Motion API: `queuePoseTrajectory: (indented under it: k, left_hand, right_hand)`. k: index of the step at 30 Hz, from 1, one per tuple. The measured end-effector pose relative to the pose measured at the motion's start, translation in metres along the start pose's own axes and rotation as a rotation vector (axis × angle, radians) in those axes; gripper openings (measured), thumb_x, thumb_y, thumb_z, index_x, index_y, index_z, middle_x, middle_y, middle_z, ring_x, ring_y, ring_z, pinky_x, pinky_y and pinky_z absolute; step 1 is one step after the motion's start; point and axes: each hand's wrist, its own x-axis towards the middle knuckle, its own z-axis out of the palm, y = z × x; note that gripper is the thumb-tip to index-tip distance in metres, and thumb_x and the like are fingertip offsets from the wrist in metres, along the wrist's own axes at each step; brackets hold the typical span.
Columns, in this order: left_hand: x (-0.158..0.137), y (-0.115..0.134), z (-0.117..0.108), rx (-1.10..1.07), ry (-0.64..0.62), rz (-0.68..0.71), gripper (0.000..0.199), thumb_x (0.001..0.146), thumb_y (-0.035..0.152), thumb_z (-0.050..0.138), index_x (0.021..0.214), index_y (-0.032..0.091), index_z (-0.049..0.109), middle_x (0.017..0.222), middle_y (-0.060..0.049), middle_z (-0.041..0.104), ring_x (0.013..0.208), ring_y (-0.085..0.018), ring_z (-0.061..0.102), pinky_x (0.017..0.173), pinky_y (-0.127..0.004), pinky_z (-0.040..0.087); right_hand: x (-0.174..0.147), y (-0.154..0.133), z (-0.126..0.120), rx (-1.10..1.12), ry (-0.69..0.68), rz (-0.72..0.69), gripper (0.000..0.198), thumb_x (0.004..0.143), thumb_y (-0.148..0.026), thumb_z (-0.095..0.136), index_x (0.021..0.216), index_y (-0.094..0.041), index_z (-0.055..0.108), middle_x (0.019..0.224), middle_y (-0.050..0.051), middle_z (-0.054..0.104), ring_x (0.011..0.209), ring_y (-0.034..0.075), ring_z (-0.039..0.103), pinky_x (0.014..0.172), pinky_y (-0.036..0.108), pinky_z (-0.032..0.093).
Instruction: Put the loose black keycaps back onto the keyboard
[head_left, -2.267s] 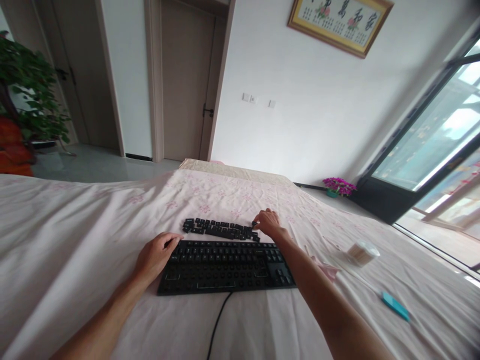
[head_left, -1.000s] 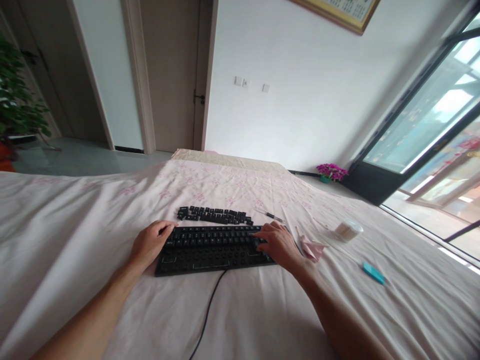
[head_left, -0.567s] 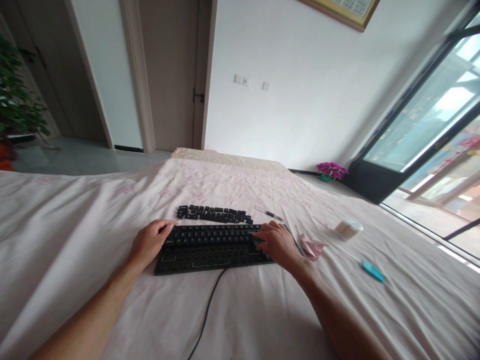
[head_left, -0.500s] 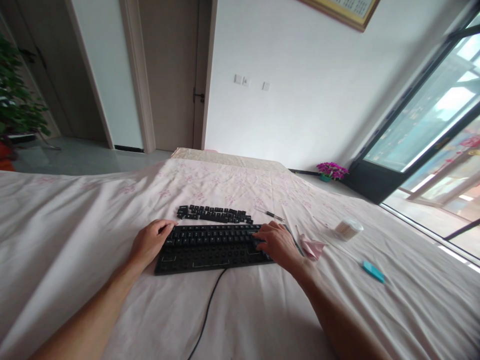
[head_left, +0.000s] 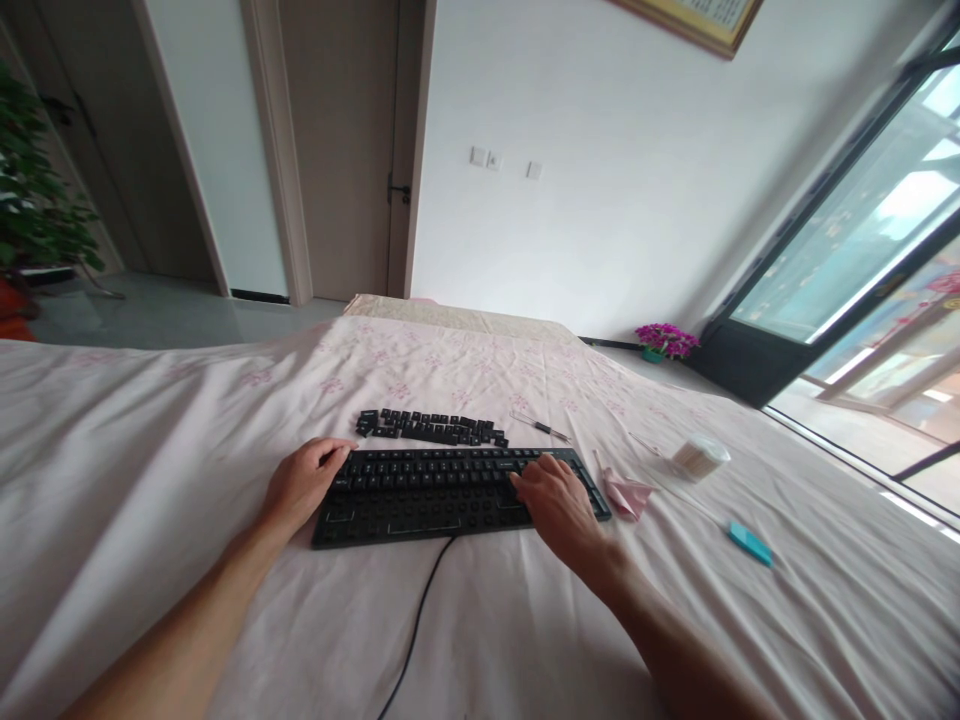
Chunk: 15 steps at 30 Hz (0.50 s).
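Observation:
A black computer keyboard (head_left: 424,515) lies on the patterned cloth. Its upper rows have keycaps, while the lower rows show bare key posts. My left hand (head_left: 304,482) is closed on the keyboard's far left corner, thumb and fingers together. Over the keyboard's right part rests my right hand (head_left: 556,497), its fingers bent and pressed close together; whatever is under the fingertips is hidden. Loose black keycaps (head_left: 431,433) lie in rough rows just beyond the keyboard's far edge.
A thin tool with a black grip (head_left: 541,428) lies past my right hand. To the right are a pink cloth (head_left: 628,495), a clear tub of cotton swabs (head_left: 701,458) and a teal object (head_left: 748,543). A black cable (head_left: 420,610) runs from the keyboard toward me.
My right hand has shifted slightly to the right over the keyboard, its fingers drawn in more. The left hand stays at the corner.

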Motion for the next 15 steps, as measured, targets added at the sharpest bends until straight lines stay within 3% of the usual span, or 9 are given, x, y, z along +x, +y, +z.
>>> queuePoseTrajectory:
  k: [6, 11, 15]
  left_hand:
    - [0.000, 0.002, -0.001, 0.006, 0.000, -0.001, 0.035, 0.084, 0.044, 0.043, 0.096, 0.027, 0.071, 0.106, 0.002, 0.072, 0.097, -0.019, 0.064, 0.078, -0.023, 0.046]
    - [-0.001, 0.003, -0.002, 0.019, 0.001, -0.003, 0.036, 0.084, 0.045, 0.043, 0.098, 0.027, 0.071, 0.105, 0.002, 0.072, 0.097, -0.020, 0.064, 0.077, -0.023, 0.046]
    - [-0.002, 0.003, -0.002, 0.013, 0.011, 0.005, 0.036, 0.084, 0.045, 0.043, 0.100, 0.028, 0.070, 0.106, 0.002, 0.072, 0.097, -0.019, 0.064, 0.078, -0.023, 0.046]
  right_hand:
    - [-0.006, -0.009, 0.003, -0.071, -0.005, 0.003, 0.034, 0.084, -0.008, 0.046, 0.113, -0.020, 0.060, 0.094, 0.010, 0.061, 0.092, 0.025, 0.046, 0.075, 0.037, 0.031]
    - [-0.011, -0.016, 0.006, -0.084, -0.019, 0.021, 0.046, 0.077, -0.002, 0.045, 0.118, -0.020, 0.057, 0.101, 0.011, 0.060, 0.095, 0.026, 0.047, 0.079, 0.038, 0.031]
    - [-0.011, -0.008, 0.002, -0.020, -0.024, 0.019, 0.046, 0.081, -0.004, 0.043, 0.119, -0.023, 0.059, 0.102, 0.009, 0.062, 0.095, 0.025, 0.048, 0.078, 0.036, 0.033]
